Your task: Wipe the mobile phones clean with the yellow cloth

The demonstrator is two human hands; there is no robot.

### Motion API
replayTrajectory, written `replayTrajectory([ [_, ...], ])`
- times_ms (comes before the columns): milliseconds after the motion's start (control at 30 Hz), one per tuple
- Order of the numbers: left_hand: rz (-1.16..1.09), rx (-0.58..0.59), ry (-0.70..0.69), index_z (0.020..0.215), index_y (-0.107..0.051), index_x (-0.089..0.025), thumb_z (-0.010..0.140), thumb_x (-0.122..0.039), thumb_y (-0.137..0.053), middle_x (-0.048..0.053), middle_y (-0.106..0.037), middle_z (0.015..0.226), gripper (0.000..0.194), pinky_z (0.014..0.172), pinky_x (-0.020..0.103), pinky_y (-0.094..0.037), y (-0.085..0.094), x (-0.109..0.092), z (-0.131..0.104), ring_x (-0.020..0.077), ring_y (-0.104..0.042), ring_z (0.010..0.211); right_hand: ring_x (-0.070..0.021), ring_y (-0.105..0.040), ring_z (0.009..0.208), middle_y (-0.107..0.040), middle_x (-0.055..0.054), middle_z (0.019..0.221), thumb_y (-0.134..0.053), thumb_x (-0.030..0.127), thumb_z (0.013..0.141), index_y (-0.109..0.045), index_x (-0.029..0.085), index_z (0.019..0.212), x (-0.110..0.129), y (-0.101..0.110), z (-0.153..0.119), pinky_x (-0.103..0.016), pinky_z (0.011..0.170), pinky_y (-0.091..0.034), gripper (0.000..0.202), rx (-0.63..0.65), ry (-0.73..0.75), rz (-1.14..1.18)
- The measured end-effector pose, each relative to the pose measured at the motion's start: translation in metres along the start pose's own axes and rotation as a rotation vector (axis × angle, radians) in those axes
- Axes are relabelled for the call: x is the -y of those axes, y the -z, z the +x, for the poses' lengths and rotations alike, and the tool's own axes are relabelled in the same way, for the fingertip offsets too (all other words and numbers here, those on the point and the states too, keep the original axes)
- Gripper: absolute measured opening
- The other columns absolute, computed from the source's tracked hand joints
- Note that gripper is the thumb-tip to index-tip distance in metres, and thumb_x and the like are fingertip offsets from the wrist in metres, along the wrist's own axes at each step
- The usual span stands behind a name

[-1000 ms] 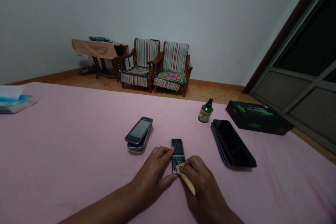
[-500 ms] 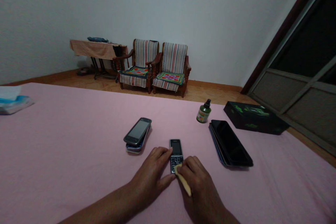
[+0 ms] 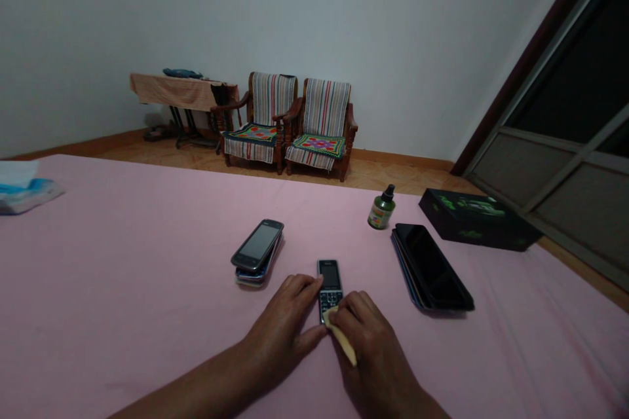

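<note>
One keypad phone [image 3: 329,278] flat on pink sheet [image 3: 122,242], well in from far edge, long axis toward that edge. Left hand [image 3: 287,317] spread against its left side; right hand [image 3: 371,337], pinching yellow cloth [image 3: 345,345], at its near-right corner.

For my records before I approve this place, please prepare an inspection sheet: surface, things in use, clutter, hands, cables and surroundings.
Surface: pink cloth, creased at right.
Things in use: keypad phone, lying screen up; yellow pad, cloth or sponge unclear, at its lower keys.
Clutter: phone stack, tablet stack, green bottle, dark box, packet.
Hands: left hand spread against the phone's edges; right hand gripping the pad.
Cables: nothing seen.
Surroundings: two wooden chairs, covered side table.
</note>
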State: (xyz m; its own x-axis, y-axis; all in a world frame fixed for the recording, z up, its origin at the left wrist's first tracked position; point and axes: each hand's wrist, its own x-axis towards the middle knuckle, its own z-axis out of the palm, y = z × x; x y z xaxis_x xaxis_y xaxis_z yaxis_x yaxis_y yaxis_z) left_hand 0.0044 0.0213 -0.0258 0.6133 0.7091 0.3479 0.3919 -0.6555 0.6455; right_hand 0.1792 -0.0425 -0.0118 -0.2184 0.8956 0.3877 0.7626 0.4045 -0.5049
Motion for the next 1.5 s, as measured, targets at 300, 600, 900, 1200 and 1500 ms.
replayTrajectory([
  [300,-0.011,-0.018,-0.017,0.138,-0.041,-0.028,0.075,-0.005,-0.073,0.009,-0.053,0.122,0.074,0.098,0.049,-0.045,-0.0008,0.0015,0.0002,0.0277,-0.051,0.113,-0.0236,-0.051,0.083,-0.059,-0.008,0.087,-0.055,-0.007,0.079,-0.061,0.016,0.08,-0.001,0.002,-0.0009,-0.033,0.068,-0.041,0.024,0.0,-0.02,-0.004],
  [600,0.013,-0.001,0.014,0.138,-0.04,-0.027,0.073,-0.002,-0.072,0.009,-0.053,0.123,0.077,0.1,0.049,-0.044,-0.0012,0.0006,-0.0023,0.0274,-0.05,0.114,-0.0237,-0.05,0.086,-0.057,-0.008,0.086,-0.053,-0.012,0.077,-0.063,0.016,0.081,-0.0093,0.006,0.0027,-0.034,0.072,-0.042,0.03,-0.016,-0.112,-0.01],
  [900,-0.004,-0.004,-0.001,0.138,-0.039,-0.027,0.074,-0.004,-0.073,0.01,-0.053,0.123,0.076,0.099,0.049,-0.045,0.0002,-0.0018,0.0006,0.028,-0.05,0.114,-0.0233,-0.051,0.083,-0.057,-0.008,0.087,-0.053,-0.009,0.077,-0.064,0.016,0.085,-0.0021,0.0041,0.0001,-0.034,0.069,-0.043,0.029,0.007,-0.029,0.019],
  [1200,0.0,-0.005,0.011,0.137,-0.042,-0.028,0.075,-0.006,-0.072,0.009,-0.054,0.122,0.072,0.099,0.049,-0.046,0.0009,-0.0018,0.0007,0.0281,-0.051,0.113,-0.023,-0.052,0.083,-0.058,-0.008,0.087,-0.051,-0.009,0.078,-0.065,0.016,0.085,-0.0022,0.0069,0.0014,-0.033,0.068,-0.045,0.03,0.029,-0.026,-0.004],
  [1500,0.008,0.01,0.019,0.137,-0.042,-0.026,0.074,-0.003,-0.071,0.01,-0.054,0.122,0.073,0.1,0.048,-0.045,0.002,-0.0039,0.0009,0.0274,-0.051,0.113,-0.023,-0.051,0.085,-0.057,-0.007,0.087,-0.053,-0.009,0.079,-0.066,0.017,0.088,-0.0042,0.0059,0.0022,-0.034,0.071,-0.044,0.031,0.008,-0.071,0.013],
])
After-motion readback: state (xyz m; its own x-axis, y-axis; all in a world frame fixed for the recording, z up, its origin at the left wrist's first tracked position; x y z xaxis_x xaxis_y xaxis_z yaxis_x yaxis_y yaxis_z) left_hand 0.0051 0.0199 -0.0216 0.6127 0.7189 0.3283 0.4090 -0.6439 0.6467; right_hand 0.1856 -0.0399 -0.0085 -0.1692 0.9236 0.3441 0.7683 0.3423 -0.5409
